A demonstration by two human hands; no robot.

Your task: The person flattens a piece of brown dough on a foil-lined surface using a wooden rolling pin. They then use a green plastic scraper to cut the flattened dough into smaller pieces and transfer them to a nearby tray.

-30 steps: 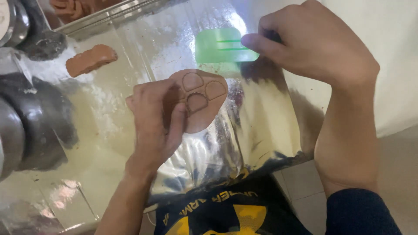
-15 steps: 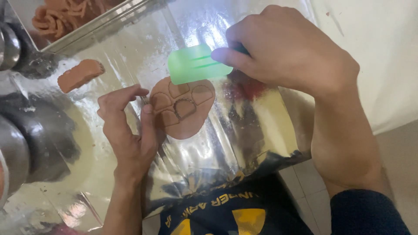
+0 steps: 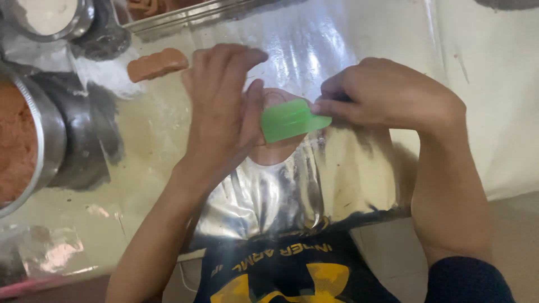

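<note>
A flat round piece of brown dough (image 3: 275,150) lies on a shiny foil sheet (image 3: 337,185). My left hand (image 3: 224,106) rests palm-down over its left part, fingers together, hiding most of it. My right hand (image 3: 387,95) pinches a green plastic scraper (image 3: 289,119) by its right end. The blade lies across the dough, right beside my left thumb. Whether the blade touches the dough is unclear.
A small brown dough log (image 3: 156,64) lies at the upper left. A large metal bowl (image 3: 42,120) of brown mixture stands at the left edge, a smaller bowl of white powder (image 3: 48,15) at the top left, and a metal tray (image 3: 168,14) behind.
My left hand has slid up and right over the dough, covering it. The green scraper has come down and left from above the dough onto it.
</note>
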